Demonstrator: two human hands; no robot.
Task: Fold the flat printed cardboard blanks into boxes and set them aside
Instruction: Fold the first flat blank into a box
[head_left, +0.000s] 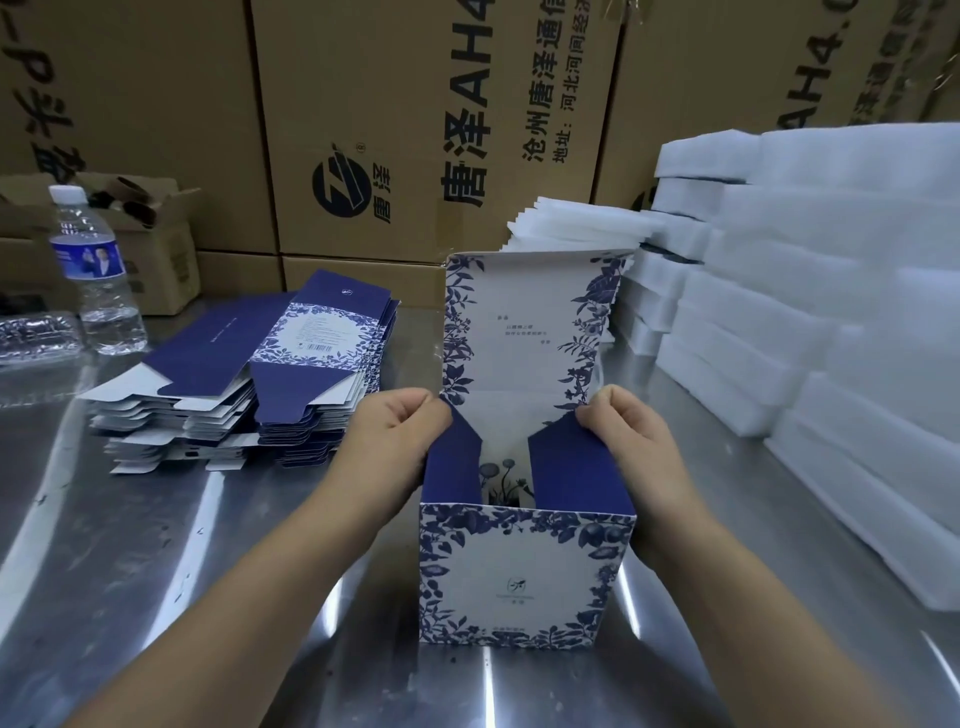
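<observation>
Box (524, 571) stands upright on table (208, 545), lid (524, 322) raised. Left grip (400, 431) pinches left flap (457, 457) — right grip (618, 431) pinches right flap (571, 462).

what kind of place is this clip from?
Probably a packing station in a warehouse or small factory: brown shipping cartons stacked behind a steel table, a stack of flat printed blanks, white foam pads piled on the right.

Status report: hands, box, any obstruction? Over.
Left hand and right hand pinching blue side flaps. Box upright on steel table, lid flap raised, top open. Nothing obstructing; blank stack sits left.
</observation>
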